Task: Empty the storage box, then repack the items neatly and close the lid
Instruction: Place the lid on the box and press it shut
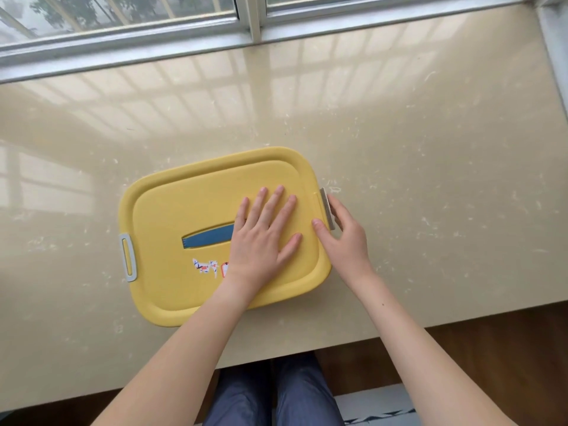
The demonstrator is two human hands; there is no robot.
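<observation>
my left hand lies flat, fingers spread, on the lid of the yellow storage box (contents hidden) on the counter. my right hand pinches the grey latch at its right end.

beige stone sill, yellow storage box on it

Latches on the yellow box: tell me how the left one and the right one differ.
The left latch shows its full face, a grey loop with a slot; the right latch shows only as a narrow grey strip. No hand touches the left latch; the right hand grips the right latch. Both are grey, at the short ends of the lid.
</observation>
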